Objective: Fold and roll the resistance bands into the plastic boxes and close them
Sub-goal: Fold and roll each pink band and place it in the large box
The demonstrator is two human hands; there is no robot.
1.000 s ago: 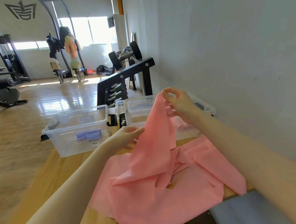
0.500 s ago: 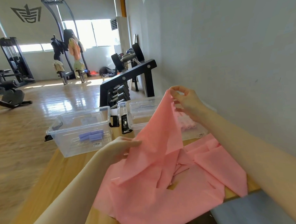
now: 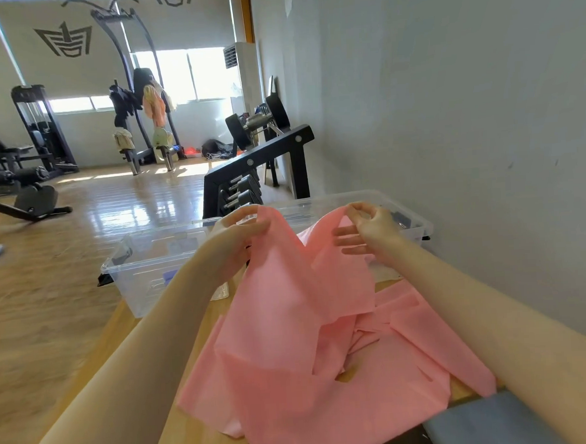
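A wide pink resistance band (image 3: 307,326) lies crumpled on the wooden table (image 3: 194,441), its upper edge lifted. My left hand (image 3: 242,229) pinches the band's top left corner. My right hand (image 3: 370,229) pinches the top right corner between thumb and forefinger, its other fingers spread. Behind the band stand two clear plastic boxes: the left box (image 3: 144,263) holds a purple rolled band (image 3: 168,277), and the right box (image 3: 417,223) is partly hidden by the pink band and my right hand.
A grey mat (image 3: 492,422) lies at the table's near right corner. A black dumbbell rack (image 3: 258,169) stands just beyond the boxes. The grey wall (image 3: 448,111) runs along the right. Gym machines (image 3: 39,133) stand across the wooden floor on the left.
My left hand rose from the band's middle to its top edge and now pinches a corner. My right hand shifted right, so the top edge is stretched between both hands.
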